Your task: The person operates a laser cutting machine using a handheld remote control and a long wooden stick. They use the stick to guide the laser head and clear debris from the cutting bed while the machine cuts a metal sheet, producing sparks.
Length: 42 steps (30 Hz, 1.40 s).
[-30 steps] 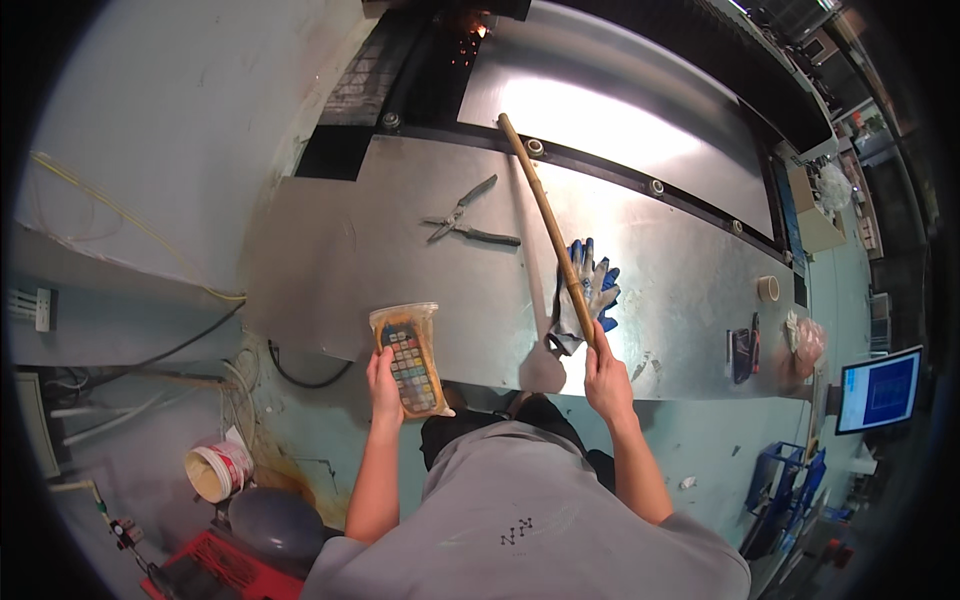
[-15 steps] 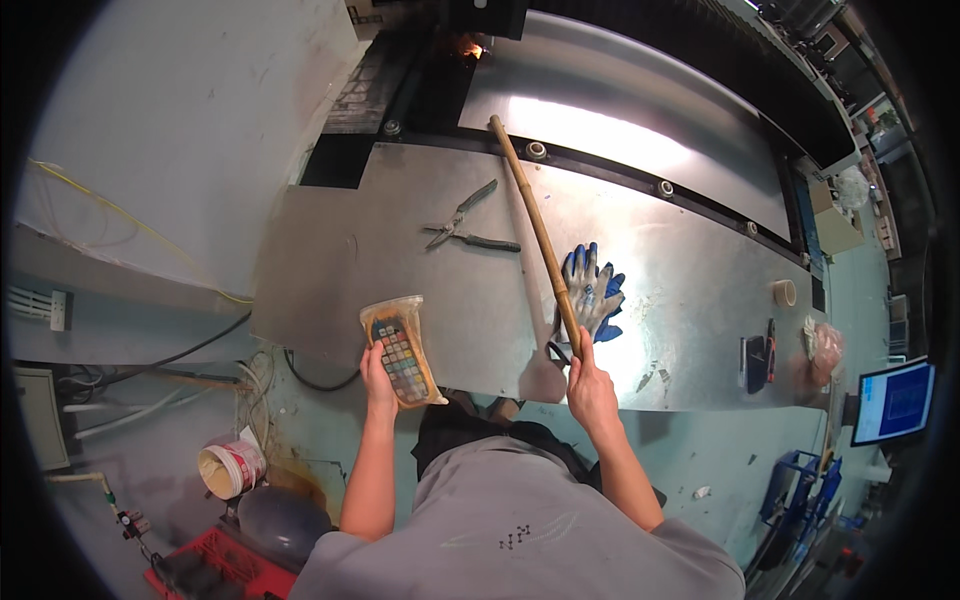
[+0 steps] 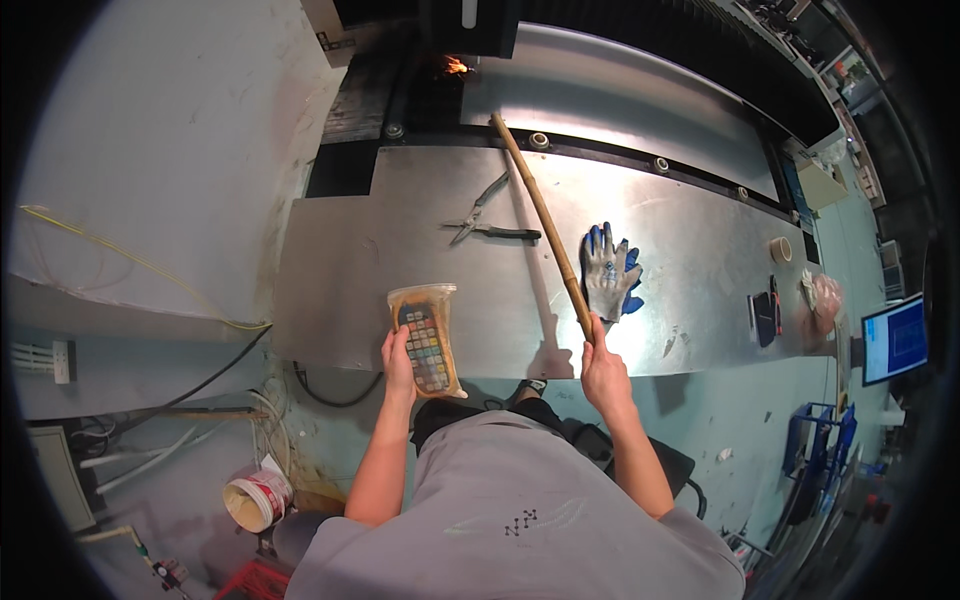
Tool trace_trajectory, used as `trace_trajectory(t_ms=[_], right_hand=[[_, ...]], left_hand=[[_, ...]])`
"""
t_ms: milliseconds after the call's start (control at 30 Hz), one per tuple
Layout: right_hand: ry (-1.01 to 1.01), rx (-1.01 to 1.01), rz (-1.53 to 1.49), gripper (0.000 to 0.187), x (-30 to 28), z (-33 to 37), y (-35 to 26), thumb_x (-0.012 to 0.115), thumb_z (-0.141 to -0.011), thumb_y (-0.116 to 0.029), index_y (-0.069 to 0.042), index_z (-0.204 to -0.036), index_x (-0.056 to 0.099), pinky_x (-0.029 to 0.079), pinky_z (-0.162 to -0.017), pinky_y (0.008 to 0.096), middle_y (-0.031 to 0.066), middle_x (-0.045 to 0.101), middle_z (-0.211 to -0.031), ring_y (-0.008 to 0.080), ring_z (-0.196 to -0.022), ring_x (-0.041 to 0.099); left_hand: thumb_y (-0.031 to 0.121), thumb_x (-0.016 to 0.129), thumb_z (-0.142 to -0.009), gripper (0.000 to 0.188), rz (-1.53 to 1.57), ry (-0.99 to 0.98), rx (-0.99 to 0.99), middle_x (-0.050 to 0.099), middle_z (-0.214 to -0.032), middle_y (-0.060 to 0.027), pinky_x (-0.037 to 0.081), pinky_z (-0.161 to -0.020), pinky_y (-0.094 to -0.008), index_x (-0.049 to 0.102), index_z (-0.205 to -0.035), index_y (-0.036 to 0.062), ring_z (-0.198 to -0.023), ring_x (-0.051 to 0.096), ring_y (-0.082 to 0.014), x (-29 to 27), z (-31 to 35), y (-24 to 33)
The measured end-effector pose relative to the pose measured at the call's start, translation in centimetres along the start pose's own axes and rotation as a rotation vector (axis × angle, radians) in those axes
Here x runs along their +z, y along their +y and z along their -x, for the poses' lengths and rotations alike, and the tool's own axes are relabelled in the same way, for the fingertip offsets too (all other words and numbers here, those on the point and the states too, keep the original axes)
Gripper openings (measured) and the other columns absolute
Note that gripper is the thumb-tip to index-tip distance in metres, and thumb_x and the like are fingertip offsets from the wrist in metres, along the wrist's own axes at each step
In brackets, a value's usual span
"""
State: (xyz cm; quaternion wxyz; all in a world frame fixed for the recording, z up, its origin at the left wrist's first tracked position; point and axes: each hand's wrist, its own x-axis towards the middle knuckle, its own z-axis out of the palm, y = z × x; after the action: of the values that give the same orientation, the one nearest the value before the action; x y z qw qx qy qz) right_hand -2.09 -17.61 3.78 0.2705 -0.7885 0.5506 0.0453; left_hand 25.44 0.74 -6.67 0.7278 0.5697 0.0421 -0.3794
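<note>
My left hand (image 3: 398, 368) is closed on a handheld remote control (image 3: 428, 345) with rows of coloured keys, wrapped in a clear, brown-stained plastic bag. In my closed right hand (image 3: 606, 378) is the near end of a bamboo stick (image 3: 545, 215). The stick slants away over the metal table (image 3: 330, 250), its far tip close to the edge of a bright metal sheet (image 3: 620, 110). Grey and blue work gloves (image 3: 608, 270) lie just right of the stick. To its left rest opened pliers-like cutters (image 3: 490, 218) with dark handles.
Sparks or flame (image 3: 455, 66) glow under the dark machine head (image 3: 468, 25) at the back. A tape roll (image 3: 780, 250) and a black-handled tool (image 3: 774, 303) lie on the table's right. A monitor (image 3: 895, 338) stands beyond. A bucket (image 3: 257, 498) sits on the floor at left.
My view has shifted, and my body stands a little nearer the machine. The flame looks brighter. Both hands keep hold of the remote control and the bamboo stick.
</note>
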Motion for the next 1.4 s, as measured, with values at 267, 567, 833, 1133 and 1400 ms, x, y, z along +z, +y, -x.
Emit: trace_trajectory(t_ms=[267, 567, 833, 1133, 1400], right_hand=[[0.042, 0.059, 0.027, 0.057, 2.1, 1.3, -2.9, 0.041, -0.107, -0.027, -0.024, -0.160, 0.021, 0.052, -0.072, 0.0595, 0.0283, 0.069, -0.079, 0.0505, -0.076, 0.067], [0.071, 0.050, 0.052, 0.055, 2.8, 1.1, -2.3, 0.039, -0.108, -0.031, -0.028, -0.160, 0.020, 0.051, -0.073, 0.0617, 0.0292, 0.068, -0.078, 0.0520, -0.077, 0.067], [0.070, 0.051, 0.058, 0.055, 2.5, 0.6, -1.6, 0.037, -0.108, -0.031, -0.031, -0.160, 0.019, 0.051, -0.078, 0.0629, 0.0307, 0.069, -0.082, 0.0538, -0.081, 0.066], [0.058, 0.094, 0.035, 0.054, 2.7, 0.9, -3.1, 0.037, -0.108, -0.032, -0.030, -0.159, 0.020, 0.050, -0.080, 0.0629, 0.0312, 0.069, -0.083, 0.0536, -0.084, 0.066], [0.084, 0.095, 0.012, 0.054, 3.8, 1.1, -3.7, 0.037, -0.107, -0.031, -0.029, -0.159, 0.022, 0.050, -0.080, 0.0626, 0.0317, 0.069, -0.083, 0.0536, -0.084, 0.066]], left_hand=[[0.026, 0.054, -0.103, 0.025, -0.085, -0.041, -0.030, 0.068, -0.101, -0.0016, 0.053, -0.083, -0.0293, 0.063, -0.114, 0.0050, -0.091, 0.065, -0.0114, -4.2, -3.4, 1.7], [0.027, 0.056, -0.103, 0.029, 0.017, -0.111, -0.118, 0.067, -0.107, -0.0019, 0.050, -0.088, -0.0281, 0.062, -0.120, 0.0039, -0.098, 0.063, -0.0116, -4.8, -3.4, 3.9], [0.026, 0.053, -0.103, 0.027, 0.018, -0.160, -0.126, 0.067, -0.105, -0.0020, 0.050, -0.086, -0.0291, 0.065, -0.114, 0.0046, -0.096, 0.063, -0.0119, -4.8, -3.2, 3.9], [0.025, 0.053, -0.103, 0.026, 0.027, -0.157, -0.147, 0.069, -0.099, -0.0020, 0.053, -0.082, -0.0290, 0.067, -0.111, 0.0049, -0.089, 0.065, -0.0119, -6.0, -3.4, 4.4], [0.025, 0.052, -0.104, 0.026, 0.024, -0.145, -0.142, 0.070, -0.101, -0.0032, 0.054, -0.081, -0.0297, 0.066, -0.111, 0.0049, -0.090, 0.067, -0.0125, -6.5, -3.1, 5.0]])
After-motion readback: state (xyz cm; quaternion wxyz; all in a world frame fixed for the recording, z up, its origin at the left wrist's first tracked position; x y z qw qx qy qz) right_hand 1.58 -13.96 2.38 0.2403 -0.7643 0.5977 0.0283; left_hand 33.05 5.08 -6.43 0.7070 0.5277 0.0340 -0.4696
